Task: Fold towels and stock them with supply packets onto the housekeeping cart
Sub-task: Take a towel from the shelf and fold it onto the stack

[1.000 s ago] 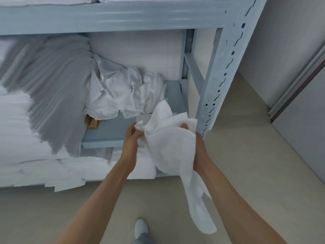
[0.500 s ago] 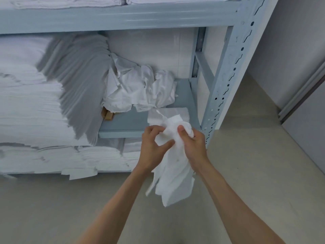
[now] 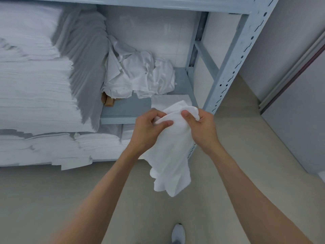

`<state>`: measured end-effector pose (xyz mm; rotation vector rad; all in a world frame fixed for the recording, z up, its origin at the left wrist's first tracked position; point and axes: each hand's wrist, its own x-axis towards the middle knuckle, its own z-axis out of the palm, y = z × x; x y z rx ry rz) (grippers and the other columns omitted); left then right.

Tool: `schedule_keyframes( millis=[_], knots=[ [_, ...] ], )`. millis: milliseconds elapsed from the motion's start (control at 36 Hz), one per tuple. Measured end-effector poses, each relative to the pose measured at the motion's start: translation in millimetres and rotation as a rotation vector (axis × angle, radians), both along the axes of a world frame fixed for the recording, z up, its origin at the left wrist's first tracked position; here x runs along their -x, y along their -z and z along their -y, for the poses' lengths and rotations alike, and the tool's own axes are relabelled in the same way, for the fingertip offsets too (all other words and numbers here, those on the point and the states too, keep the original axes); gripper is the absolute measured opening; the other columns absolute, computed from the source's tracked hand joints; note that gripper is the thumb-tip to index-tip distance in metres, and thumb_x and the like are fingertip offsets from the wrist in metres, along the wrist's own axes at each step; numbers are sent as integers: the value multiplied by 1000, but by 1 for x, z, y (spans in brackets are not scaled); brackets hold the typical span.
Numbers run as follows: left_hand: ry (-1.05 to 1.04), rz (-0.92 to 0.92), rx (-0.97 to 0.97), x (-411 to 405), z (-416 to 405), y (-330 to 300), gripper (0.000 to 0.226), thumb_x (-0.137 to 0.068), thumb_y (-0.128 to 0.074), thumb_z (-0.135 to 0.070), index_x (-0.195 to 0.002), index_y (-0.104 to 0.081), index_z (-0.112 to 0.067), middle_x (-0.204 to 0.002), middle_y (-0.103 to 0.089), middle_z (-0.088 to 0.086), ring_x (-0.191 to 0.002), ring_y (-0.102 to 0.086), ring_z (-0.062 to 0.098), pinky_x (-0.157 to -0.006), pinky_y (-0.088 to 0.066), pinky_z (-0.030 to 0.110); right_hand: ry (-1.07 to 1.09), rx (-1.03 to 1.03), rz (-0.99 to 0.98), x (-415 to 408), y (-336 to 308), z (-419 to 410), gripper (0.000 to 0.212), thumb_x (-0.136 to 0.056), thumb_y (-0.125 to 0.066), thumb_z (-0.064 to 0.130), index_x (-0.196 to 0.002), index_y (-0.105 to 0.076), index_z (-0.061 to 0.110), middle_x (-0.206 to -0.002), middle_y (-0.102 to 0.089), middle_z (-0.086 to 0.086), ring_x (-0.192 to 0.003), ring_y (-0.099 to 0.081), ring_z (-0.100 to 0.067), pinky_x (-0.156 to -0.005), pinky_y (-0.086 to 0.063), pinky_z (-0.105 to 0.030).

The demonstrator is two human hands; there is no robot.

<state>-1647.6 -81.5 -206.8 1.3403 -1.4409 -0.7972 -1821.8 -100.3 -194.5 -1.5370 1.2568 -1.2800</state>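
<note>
A small white towel (image 3: 171, 155) hangs bunched in front of the shelving, held at its top by both hands. My left hand (image 3: 147, 129) pinches the upper left part with thumb and curled fingers. My right hand (image 3: 200, 127) grips the upper right part, thumb on the front of the cloth. The towel's lower end dangles loose above the floor. A flat folded white towel (image 3: 168, 101) lies on the blue-grey shelf (image 3: 126, 110) just behind my hands.
A heap of crumpled white cloths (image 3: 139, 76) sits at the back of the shelf. Tall stacks of folded white linen (image 3: 35, 85) and grey linen (image 3: 86, 59) fill the left. A perforated metal upright (image 3: 233, 60) stands at right. My shoe (image 3: 178, 233) is on the beige floor.
The towel went from spread wide between my hands to gathered into a narrow bunch. Both hands came close together at its top.
</note>
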Motion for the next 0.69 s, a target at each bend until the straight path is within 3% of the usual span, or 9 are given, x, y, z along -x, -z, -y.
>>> schedule_keyframes(
  millis=[111, 278, 361, 444, 583, 639, 694],
  knots=[
    [62, 14, 43, -4, -5, -14, 10, -81, -81, -23, -81, -72, -21, -80, -63, -12, -71, -56, -4, -67, -40, 8, 60, 62, 20, 4, -10, -10, 22, -93, -64, 14, -88, -66, 36, -78, -70, 25, -73, -63, 5, -65, -49, -14],
    [90, 122, 59, -5, -12, -34, 12, -79, -82, -21, -86, -77, -13, -90, -70, -3, -72, -56, -5, -66, -38, 9, 16, 130, 1, 1, -10, -16, 15, -96, -58, 7, -96, -66, 20, -87, -68, 13, -78, -60, 2, -71, -47, -15],
    [48, 74, 81, -5, -14, -45, 11, -78, -84, -20, -85, -76, -16, -84, -68, -10, -73, -57, -4, -70, -41, 13, 10, 124, 72, -4, -18, -15, 16, -97, -56, 10, -93, -65, 22, -83, -65, 13, -75, -59, 1, -68, -46, -14],
    [19, 16, 129, -6, -13, -61, 13, -75, -86, -18, -82, -76, -15, -85, -71, -5, -78, -61, 4, -74, -44, 16, -27, 168, 76, -2, -38, -9, 19, -97, -57, 12, -91, -66, 27, -79, -66, 17, -74, -60, -2, -66, -47, -17],
    [7, -9, 200, -5, -12, -80, 12, -74, -87, -24, -77, -76, -19, -86, -69, -6, -78, -61, 4, -72, -44, 14, -53, 200, 142, 5, -67, 1, 16, -97, -57, 11, -98, -69, 21, -83, -71, 16, -80, -66, -2, -70, -53, -20],
    [55, -29, 144, -3, -14, -78, 23, -73, -87, -27, -80, -76, -8, -87, -68, 6, -75, -62, 11, -67, -46, 21, -45, 174, 213, 6, -74, 6, 16, -97, -58, 10, -99, -70, 20, -87, -72, 12, -83, -68, -5, -75, -56, -25],
    [120, -34, 59, 1, -16, -74, 33, -74, -86, -30, -82, -73, -1, -91, -69, 16, -76, -66, 28, -68, -52, 39, -40, 151, 249, 8, -79, 10, 15, -97, -58, 10, -100, -70, 18, -88, -73, 10, -86, -69, -7, -77, -58, -25]
  ],
)
